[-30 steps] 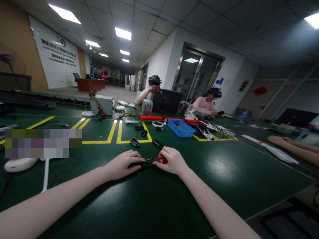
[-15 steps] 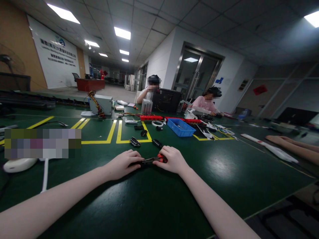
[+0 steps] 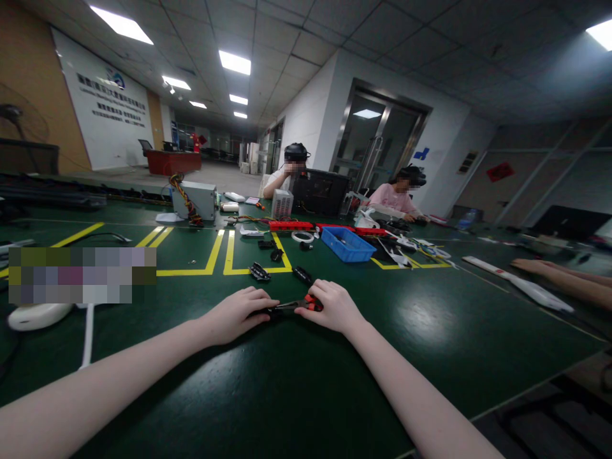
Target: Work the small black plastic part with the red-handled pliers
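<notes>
In my right hand (image 3: 332, 307) are red-handled pliers (image 3: 291, 306), gripped near the handles with the metal jaws pointing left. The jaws reach to the fingertips of my left hand (image 3: 241, 313), where thumb and fingers pinch a small dark piece (image 3: 272, 312) whose kind I cannot make out. Both hands are low over the green table (image 3: 268, 382). Just beyond them lie a dark, open-looking part (image 3: 259, 272) and a black elongated part (image 3: 302, 275), with small black pieces (image 3: 276, 255) behind.
A blue bin (image 3: 348, 245) stands ahead to the right, by red strips (image 3: 291, 225). Further back are a power supply unit (image 3: 198, 201) and a black case (image 3: 320, 192). A white power strip (image 3: 519, 284) lies at right near another person's hands (image 3: 530, 266). Two people sit across the table.
Almost nothing differs. The pliers and my right hand have shifted very slightly to the right, while my left hand keeps its pinch.
</notes>
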A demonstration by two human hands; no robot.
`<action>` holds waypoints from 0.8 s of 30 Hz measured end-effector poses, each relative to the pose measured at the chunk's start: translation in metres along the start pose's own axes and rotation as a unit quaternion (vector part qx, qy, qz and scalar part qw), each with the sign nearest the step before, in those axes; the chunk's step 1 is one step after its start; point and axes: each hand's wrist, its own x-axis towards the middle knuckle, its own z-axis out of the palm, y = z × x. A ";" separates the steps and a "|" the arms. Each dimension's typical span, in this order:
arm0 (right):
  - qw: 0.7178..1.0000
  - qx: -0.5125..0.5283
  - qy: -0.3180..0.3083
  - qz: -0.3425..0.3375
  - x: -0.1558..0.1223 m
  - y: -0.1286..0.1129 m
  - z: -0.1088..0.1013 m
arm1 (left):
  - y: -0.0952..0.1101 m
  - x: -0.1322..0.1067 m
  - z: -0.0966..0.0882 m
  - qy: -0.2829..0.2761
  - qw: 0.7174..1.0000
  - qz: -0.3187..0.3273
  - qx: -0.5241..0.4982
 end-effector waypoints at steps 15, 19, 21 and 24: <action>0.999 0.040 0.003 0.005 0.000 0.002 0.004 | -0.004 -0.001 0.004 0.002 1.000 0.005 0.014; 0.999 0.042 -0.006 0.006 0.001 -0.001 0.007 | -0.002 -0.001 0.002 0.000 1.000 0.004 0.011; 0.999 0.036 -0.011 0.004 0.001 -0.002 0.007 | -0.002 -0.001 0.002 0.003 1.000 0.011 0.010; 1.000 0.026 -0.013 -0.004 0.001 -0.002 0.007 | -0.002 -0.001 0.002 0.008 1.000 0.021 0.014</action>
